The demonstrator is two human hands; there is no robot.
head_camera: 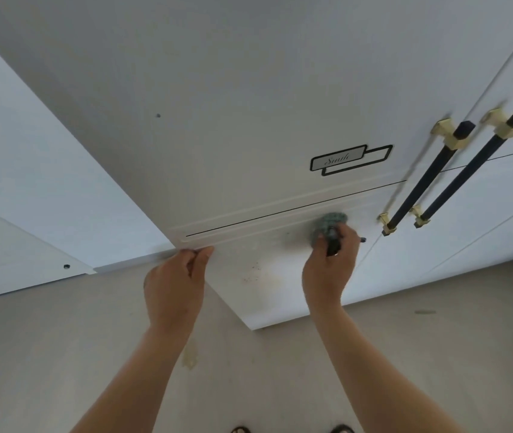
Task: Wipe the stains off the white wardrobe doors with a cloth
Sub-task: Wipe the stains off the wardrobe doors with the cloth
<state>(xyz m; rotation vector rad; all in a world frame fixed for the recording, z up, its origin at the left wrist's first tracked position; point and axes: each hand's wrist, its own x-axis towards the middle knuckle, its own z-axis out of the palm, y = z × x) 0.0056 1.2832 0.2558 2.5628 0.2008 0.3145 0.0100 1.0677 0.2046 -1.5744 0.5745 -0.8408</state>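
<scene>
The wardrobe door (249, 120) is pinched at its left edge by the left hand (174, 282) — a bunched cloth (331, 221) is pressed to it, gripped by the right hand (330, 273), beside stains (255, 273).

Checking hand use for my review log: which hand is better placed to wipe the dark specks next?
Right. The right hand holds the cloth against the door close to the specks; the left hand pinches the door's edge and holds no cloth.
</scene>
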